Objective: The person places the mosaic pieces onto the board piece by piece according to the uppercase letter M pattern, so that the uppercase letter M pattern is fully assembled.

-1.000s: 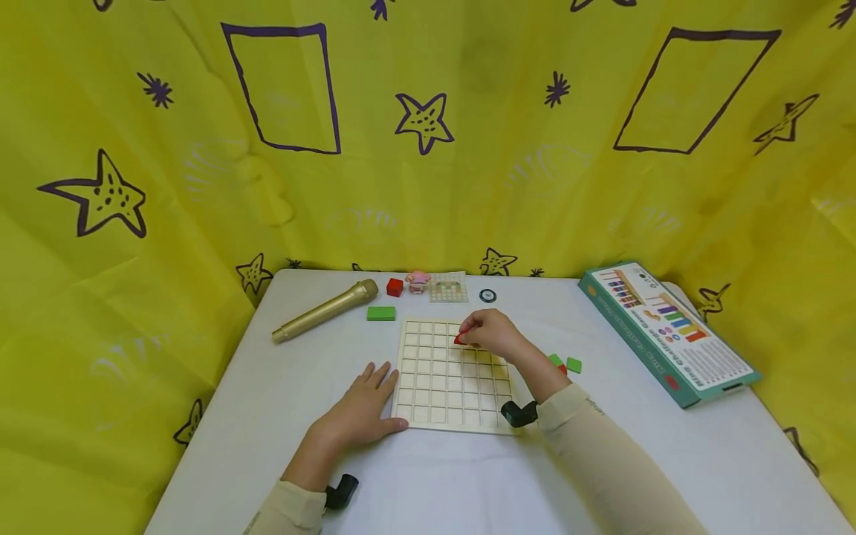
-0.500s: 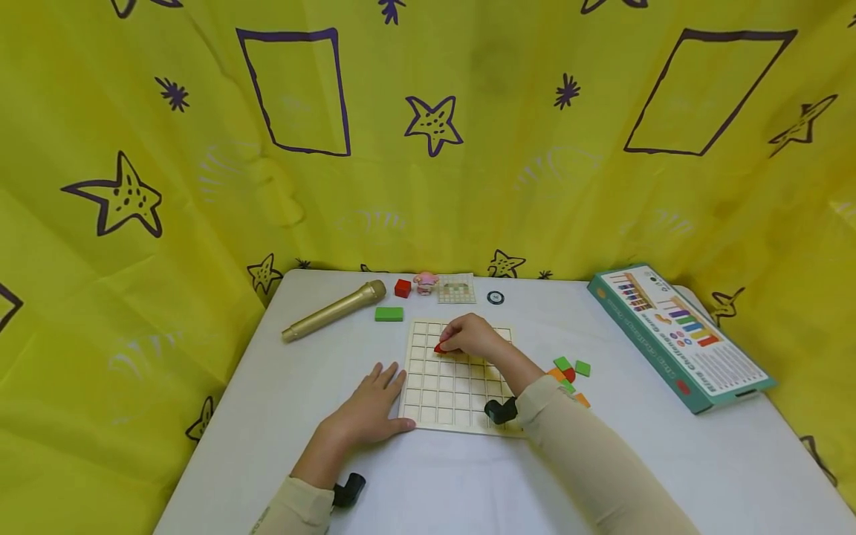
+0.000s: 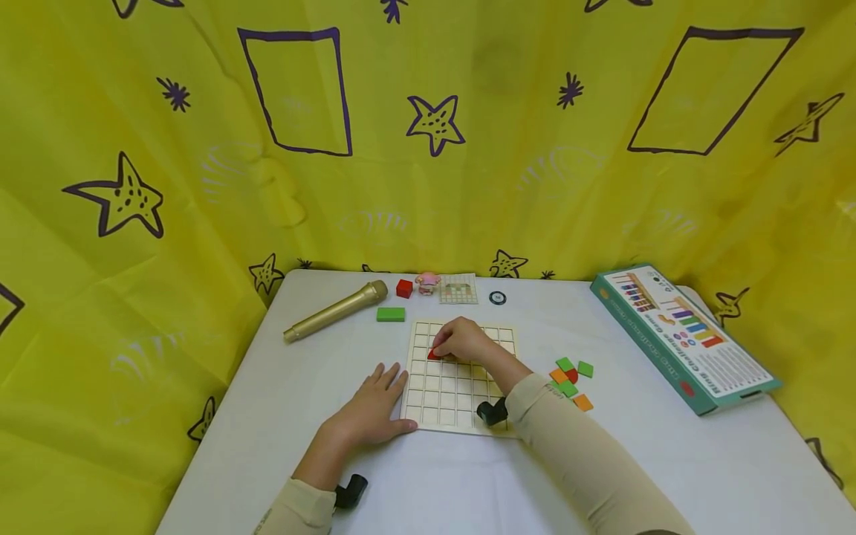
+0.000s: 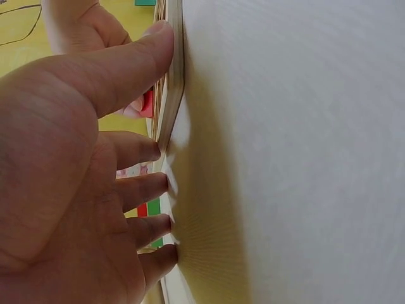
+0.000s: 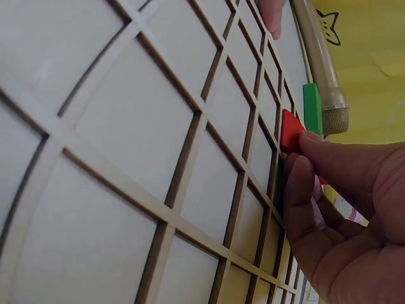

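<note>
A wooden grid board [image 3: 448, 401] lies on the white table. Over one of its upper left squares, my right hand [image 3: 463, 340] pinches a small red tile [image 5: 291, 132] between thumb and fingertips. The tile is tilted, close to the board's surface. With fingers spread, my left hand [image 3: 368, 409] rests on the table at the board's left edge. Its thumb [image 4: 158, 47] touches the near left corner of the board in the left wrist view, and the fingertips press on the tabletop.
Several green, orange and red tiles [image 3: 568, 377] lie right of the board. Behind it are a green block [image 3: 391, 314], a red cube [image 3: 404, 288], a pink figurine [image 3: 427, 283], a pattern card [image 3: 458, 288] and a round chip [image 3: 498, 298]. A gold microphone [image 3: 334, 312] and game box [image 3: 682, 334] flank it.
My right hand has carried the red tile leftward across the board to an upper left square. My left hand has stayed at the board's edge. The view has shifted slightly.
</note>
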`<state>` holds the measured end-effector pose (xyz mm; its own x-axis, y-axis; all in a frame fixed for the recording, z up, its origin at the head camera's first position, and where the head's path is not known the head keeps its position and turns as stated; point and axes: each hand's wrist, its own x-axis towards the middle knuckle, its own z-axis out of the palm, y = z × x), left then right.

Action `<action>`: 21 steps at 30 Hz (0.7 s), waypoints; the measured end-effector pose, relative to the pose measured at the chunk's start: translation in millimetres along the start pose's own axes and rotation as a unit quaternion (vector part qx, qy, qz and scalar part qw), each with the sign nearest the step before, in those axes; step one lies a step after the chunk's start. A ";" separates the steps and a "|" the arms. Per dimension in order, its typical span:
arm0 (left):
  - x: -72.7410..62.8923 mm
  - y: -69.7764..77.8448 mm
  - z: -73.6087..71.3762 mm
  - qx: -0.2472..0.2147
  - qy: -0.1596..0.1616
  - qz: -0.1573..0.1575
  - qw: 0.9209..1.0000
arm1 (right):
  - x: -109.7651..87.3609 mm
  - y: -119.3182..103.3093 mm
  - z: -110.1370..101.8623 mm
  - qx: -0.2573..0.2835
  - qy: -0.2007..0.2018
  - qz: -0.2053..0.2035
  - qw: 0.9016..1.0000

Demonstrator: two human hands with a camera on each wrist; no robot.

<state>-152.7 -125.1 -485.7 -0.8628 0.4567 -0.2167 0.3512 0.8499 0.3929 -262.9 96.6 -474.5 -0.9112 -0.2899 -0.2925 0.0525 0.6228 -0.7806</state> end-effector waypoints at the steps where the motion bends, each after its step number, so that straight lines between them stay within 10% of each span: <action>1: 0.4 0.0 -0.3 0.000 0.000 0.000 1.000 | -0.2 -0.5 0.4 -0.008 0.004 -0.002 1.000; 21: 0.5 -1.2 2.0 -0.001 0.003 0.013 1.000 | -1.6 -5.9 9.9 -0.084 0.041 0.006 0.996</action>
<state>-152.8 -125.3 -488.1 -0.8552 0.4775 -0.2014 0.3730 0.8370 0.4004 -257.7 86.1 -474.9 -0.9413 -0.2257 -0.2510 0.0017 0.7404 -0.6721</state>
